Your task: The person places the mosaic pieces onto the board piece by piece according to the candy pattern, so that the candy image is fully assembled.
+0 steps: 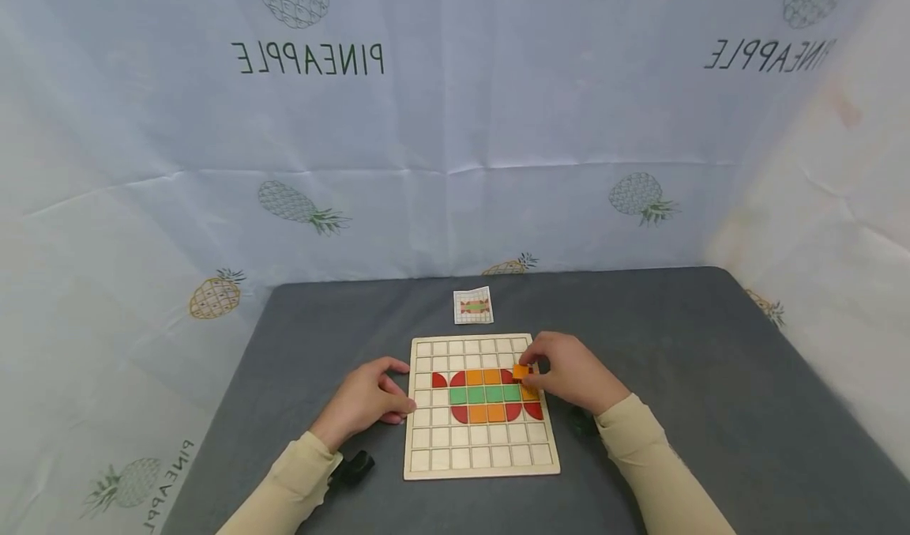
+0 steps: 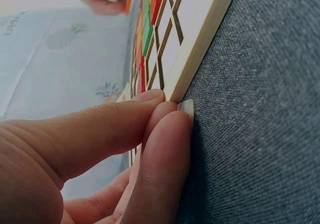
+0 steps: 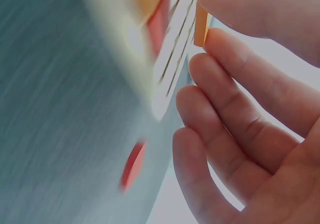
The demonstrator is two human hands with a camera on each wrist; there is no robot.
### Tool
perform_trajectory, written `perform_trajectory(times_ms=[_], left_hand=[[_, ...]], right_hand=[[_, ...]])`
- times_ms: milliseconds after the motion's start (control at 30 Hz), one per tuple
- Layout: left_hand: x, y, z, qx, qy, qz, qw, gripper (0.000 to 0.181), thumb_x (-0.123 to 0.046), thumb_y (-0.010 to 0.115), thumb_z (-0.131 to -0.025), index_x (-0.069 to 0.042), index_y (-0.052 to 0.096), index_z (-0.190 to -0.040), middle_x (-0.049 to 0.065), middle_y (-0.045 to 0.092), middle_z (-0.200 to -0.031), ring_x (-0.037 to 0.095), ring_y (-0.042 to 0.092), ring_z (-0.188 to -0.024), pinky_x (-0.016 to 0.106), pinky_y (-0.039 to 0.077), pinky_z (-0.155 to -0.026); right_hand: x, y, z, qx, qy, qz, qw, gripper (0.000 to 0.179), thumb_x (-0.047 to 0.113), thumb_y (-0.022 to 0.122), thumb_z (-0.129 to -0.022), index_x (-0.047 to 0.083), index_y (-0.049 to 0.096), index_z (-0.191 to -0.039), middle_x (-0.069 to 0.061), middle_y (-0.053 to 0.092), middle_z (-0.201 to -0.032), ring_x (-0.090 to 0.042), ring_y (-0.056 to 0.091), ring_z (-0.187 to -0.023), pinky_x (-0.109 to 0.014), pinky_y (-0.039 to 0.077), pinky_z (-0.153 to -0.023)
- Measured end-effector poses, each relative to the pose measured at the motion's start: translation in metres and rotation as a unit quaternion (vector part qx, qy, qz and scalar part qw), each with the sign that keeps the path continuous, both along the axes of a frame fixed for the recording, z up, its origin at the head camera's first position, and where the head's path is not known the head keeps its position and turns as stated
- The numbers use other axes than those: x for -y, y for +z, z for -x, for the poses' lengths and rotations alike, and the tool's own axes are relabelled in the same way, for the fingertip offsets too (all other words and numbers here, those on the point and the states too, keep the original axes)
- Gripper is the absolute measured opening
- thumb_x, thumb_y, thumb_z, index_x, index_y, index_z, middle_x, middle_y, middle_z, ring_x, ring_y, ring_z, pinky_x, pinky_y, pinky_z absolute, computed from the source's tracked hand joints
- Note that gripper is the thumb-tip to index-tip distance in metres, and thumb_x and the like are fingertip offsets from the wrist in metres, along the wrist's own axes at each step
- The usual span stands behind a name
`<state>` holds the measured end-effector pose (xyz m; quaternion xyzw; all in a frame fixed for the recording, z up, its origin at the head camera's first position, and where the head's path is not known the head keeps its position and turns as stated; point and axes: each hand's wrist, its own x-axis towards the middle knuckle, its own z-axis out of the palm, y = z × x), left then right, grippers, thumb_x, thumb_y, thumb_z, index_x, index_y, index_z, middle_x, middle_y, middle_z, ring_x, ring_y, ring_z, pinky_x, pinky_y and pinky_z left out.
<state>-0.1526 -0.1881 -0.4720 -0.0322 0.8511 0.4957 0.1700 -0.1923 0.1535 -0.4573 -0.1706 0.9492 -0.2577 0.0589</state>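
Note:
A pale wooden grid board (image 1: pixel 441 460) lies on the table with a row of green square tiles (image 1: pixel 486 394) across its middle. Orange tiles (image 1: pixel 486 413) and rounded red pieces (image 1: pixel 439 380) sit above and below that row. My left hand (image 1: pixel 362 401) pinches the board's left edge, thumb on top and fingers against the side. Between thumb and index finger, my right hand (image 1: pixel 574 371) holds an orange square tile (image 3: pixel 201 27) over the board's right side. Another orange tile (image 1: pixel 529 393) lies at the green row's right end, partly covered by the hand.
Behind the board lies a small card (image 1: pixel 472 306) printed with a similar coloured pattern. One loose red piece (image 3: pixel 133 166) rests on the table by the board, near my right hand. A pineapple-print cloth (image 1: pixel 455 124) hangs behind the grey table (image 1: pixel 341 322).

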Motion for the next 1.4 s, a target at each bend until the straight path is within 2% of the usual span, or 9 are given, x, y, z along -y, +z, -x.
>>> perform_trajectory(times_ms=[300,567,1100,1400], left_hand=[[-0.003,-0.001,0.001,-0.003,-0.011,-0.006,0.9999,0.062,-0.016,0.089,-0.078,-0.009,0.060,-0.133,0.008,0.071,-0.085,0.018,0.072,-0.066,0.033,0.064,-0.063],[-0.003,-0.002,0.003,-0.009,-0.014,-0.005,0.9998,0.060,-0.018,0.089,-0.080,-0.009,0.060,-0.132,0.007,0.071,-0.084,0.017,0.072,-0.065,0.033,0.064,-0.063],[0.002,-0.001,0.002,-0.009,-0.009,0.001,0.9999,0.060,-0.017,0.089,-0.079,-0.010,0.061,-0.132,0.008,0.071,-0.084,0.018,0.072,-0.064,0.033,0.064,-0.062],[0.002,-0.001,0.002,-0.014,-0.007,0.009,0.9998,0.059,-0.016,0.089,-0.079,-0.010,0.061,-0.130,0.007,0.071,-0.083,0.017,0.072,-0.063,0.032,0.063,-0.061]], right_hand=[[0.058,0.003,-0.004,-0.036,0.085,0.016,0.9956,0.016,0.026,0.086,-0.084,0.023,0.079,-0.098,0.010,0.070,-0.097,-0.009,0.061,-0.087,-0.028,0.057,-0.079],[0.090,-0.001,-0.012,-0.062,0.127,0.005,0.9900,0.012,0.030,0.085,-0.085,0.023,0.079,-0.093,0.011,0.067,-0.090,-0.007,0.058,-0.083,-0.023,0.054,-0.073],[0.110,-0.007,-0.017,-0.077,0.147,-0.027,0.9858,0.019,0.032,0.086,-0.083,0.021,0.080,-0.098,0.008,0.068,-0.092,-0.006,0.055,-0.082,-0.022,0.054,-0.072],[0.114,-0.009,-0.018,-0.090,0.139,-0.035,0.9856,0.016,0.028,0.086,-0.082,0.021,0.079,-0.095,0.008,0.066,-0.090,-0.007,0.054,-0.083,-0.023,0.053,-0.070]])
